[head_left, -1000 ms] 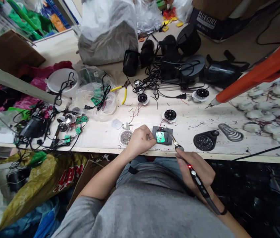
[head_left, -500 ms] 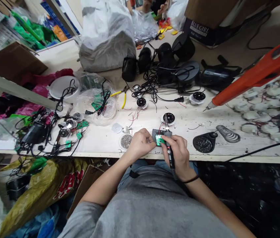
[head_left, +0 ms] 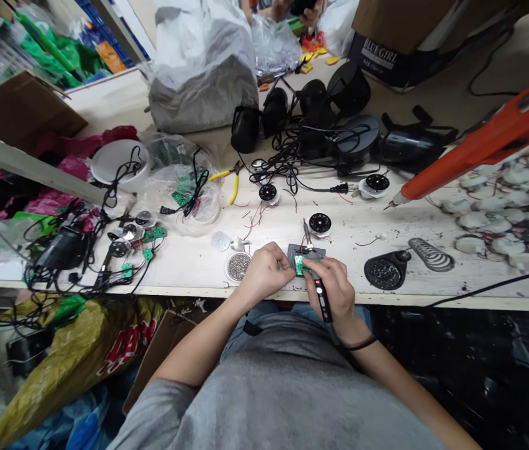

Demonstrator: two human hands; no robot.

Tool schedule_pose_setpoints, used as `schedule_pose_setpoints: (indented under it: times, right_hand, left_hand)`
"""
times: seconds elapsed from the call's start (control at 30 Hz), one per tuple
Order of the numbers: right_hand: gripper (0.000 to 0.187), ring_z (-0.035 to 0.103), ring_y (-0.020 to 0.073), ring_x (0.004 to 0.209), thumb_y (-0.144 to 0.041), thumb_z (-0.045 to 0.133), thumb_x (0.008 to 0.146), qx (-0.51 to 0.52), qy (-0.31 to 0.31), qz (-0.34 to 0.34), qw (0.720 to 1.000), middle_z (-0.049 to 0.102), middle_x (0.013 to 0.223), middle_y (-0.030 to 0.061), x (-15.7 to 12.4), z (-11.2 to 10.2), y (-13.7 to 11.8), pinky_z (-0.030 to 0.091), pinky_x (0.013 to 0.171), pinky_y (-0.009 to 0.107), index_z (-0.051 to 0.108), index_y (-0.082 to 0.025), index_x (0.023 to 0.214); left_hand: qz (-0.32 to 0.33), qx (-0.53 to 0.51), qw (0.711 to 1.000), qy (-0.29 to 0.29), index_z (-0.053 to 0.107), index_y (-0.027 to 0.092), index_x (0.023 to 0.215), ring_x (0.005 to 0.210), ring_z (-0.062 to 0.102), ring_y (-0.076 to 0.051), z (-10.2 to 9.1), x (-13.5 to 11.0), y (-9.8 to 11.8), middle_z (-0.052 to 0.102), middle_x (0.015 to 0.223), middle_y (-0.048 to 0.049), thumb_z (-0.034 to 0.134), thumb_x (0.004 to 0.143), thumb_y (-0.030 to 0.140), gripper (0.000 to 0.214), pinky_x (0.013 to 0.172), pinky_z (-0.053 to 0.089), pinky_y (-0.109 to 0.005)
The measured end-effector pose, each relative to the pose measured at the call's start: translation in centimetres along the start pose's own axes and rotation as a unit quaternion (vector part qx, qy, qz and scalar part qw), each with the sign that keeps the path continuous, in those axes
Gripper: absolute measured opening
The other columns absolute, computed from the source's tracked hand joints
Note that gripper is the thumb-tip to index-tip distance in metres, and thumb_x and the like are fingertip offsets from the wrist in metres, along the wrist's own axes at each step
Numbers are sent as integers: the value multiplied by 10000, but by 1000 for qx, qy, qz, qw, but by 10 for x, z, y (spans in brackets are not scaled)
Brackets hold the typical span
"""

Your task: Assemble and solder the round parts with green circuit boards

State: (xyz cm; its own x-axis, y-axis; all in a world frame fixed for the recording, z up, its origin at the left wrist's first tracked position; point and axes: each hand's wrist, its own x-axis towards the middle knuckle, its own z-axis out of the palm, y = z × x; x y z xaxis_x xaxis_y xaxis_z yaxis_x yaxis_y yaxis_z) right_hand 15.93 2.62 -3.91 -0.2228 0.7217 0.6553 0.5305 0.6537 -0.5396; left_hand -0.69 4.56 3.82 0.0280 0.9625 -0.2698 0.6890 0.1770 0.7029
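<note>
Okay, L hand [head_left: 268, 272] is curling over and pinching green PCB [head_left: 300, 266] on black plate [head_left: 306, 252], R hand [head_left: 334, 290] is closing around soldering iron [head_left: 323, 302].

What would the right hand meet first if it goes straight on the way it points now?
Probably the green circuit board in the black holder, just ahead of the right hand; depth is unclear.
</note>
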Motion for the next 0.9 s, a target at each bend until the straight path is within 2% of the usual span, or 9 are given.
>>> schedule_pose_setpoints:
  times: [0.27,0.4,0.5,0.57,0.6,0.7,0.77,0.8,0.9]
  right_hand:
    - [382,613,221,948,-63,569,915,3,-12,1,1000,650,996,94,-1,-1,1,548,876,393,607,-197,1271]
    - [389,611,223,946,-55,581,909,3,-12,-5,1000,652,999,96,0,-1,0,548,869,388,610,-194,1271]
    - [394,613,219,939,-55,586,907,1,-10,-11,1000,656,999,95,1,-2,-1,552,867,382,613,-194,1275]
    - [405,621,215,934,-63,584,911,0,-8,-10,1000,665,1004,90,1,-2,-1,554,873,381,611,-204,1290]
    - [411,626,213,929,-67,582,914,1,-7,-10,1000,671,1005,87,2,-2,-1,554,873,381,609,-210,1299]
    - [416,637,210,917,-61,586,912,3,-6,-12,1000,679,996,80,3,-3,0,559,869,383,610,-216,1297]
    - [414,643,210,910,-55,594,906,-2,-7,-16,1000,678,992,79,4,-3,0,566,861,387,611,-218,1287]
    - [413,646,210,909,-57,598,906,-6,-7,-17,1000,678,991,77,4,-3,0,570,857,385,611,-221,1284]
    - [407,657,205,909,-64,603,907,-16,-2,-23,1000,689,989,72,6,-4,-2,579,843,367,613,-227,1280]
  left_hand:
    - [15,10,999,26,598,179,611,654,550,-128,6,-3,-5,564,715,14,683,705,71,167,660,444,-255]
    - [33,4,998,57,588,190,715,635,555,-124,11,-4,-11,588,738,21,716,724,102,156,651,457,-251]
    - [51,-3,992,115,595,190,804,674,577,-131,5,-20,-19,620,797,6,771,749,206,185,659,461,-249]
    - [50,14,991,124,587,191,757,670,575,-136,-4,-42,-27,618,753,2,748,798,278,187,641,441,-245]
    - [35,29,994,97,575,192,702,636,564,-135,-9,-55,-33,601,687,7,716,834,310,226,614,419,-242]
    - [-76,99,989,-73,584,193,600,575,576,-156,-18,-95,-60,574,554,3,675,868,371,335,575,389,-252]
    - [-148,155,968,-129,677,187,721,699,660,-222,-15,-114,-82,675,673,-47,710,830,336,188,646,455,-291]
    - [-167,169,964,-122,716,179,859,811,691,-260,-10,-119,-93,729,815,-85,718,819,306,134,716,493,-323]
    - [-135,150,978,-57,649,183,1258,1153,637,-313,9,-121,-119,687,1266,-152,718,809,235,457,975,502,-421]
